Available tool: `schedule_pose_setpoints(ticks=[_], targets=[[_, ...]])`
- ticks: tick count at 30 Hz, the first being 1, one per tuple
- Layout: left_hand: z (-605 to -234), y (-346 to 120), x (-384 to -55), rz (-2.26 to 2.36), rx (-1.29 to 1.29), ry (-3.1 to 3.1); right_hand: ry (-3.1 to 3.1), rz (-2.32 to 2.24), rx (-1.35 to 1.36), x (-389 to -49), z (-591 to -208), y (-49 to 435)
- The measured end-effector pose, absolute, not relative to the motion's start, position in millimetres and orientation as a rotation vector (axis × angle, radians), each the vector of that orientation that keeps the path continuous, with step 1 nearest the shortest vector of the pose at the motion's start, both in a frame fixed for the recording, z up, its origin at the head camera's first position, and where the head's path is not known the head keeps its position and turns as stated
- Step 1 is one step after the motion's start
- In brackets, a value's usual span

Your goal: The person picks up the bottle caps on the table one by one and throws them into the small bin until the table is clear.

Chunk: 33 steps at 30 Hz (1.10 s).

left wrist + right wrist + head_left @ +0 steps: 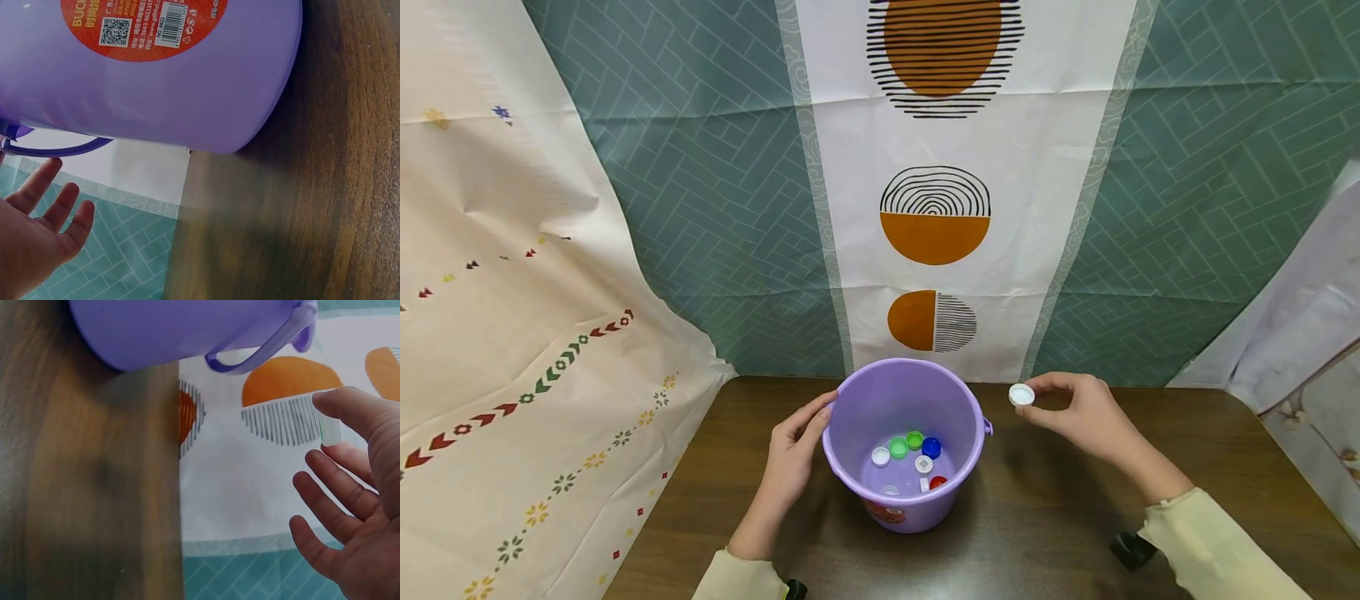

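A purple bucket (906, 508) stands upright on the table, with several bottle caps on its bottom, among them a blue cap (931, 447) and a red cap (937, 482). My left hand (792, 450) touches the left side of its rim with thumb and forefinger; the other fingers are loosely spread beside the bucket in the left wrist view. To the right of the bucket, my right hand (1086, 414) pinches a white bottle cap (1022, 395) between thumb and forefinger, above the table. Its remaining fingers (340, 494) stand apart in the right wrist view.
The dark wooden table (1037, 533) runs back to a hanging cloth (700, 208) with patterned panels. The bucket's handle (269, 347) hangs down its far side. A cream cloth (512, 292) with a flower pattern borders the table at the left.
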State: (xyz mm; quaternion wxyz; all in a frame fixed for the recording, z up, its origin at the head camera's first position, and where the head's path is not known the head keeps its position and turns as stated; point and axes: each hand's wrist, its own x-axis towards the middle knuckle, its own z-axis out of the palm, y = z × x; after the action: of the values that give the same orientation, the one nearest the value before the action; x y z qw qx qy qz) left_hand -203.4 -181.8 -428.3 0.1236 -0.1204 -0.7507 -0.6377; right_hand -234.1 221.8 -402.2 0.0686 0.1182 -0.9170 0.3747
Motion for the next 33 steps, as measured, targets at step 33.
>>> schedule_pose_setpoints(ticks=[33], targets=[[-450.4, -186.5, -215.3, -1.851, -0.373, -2.162, -2.668, 1.393, 0.524, -238.8, -355.3, 145.0]])
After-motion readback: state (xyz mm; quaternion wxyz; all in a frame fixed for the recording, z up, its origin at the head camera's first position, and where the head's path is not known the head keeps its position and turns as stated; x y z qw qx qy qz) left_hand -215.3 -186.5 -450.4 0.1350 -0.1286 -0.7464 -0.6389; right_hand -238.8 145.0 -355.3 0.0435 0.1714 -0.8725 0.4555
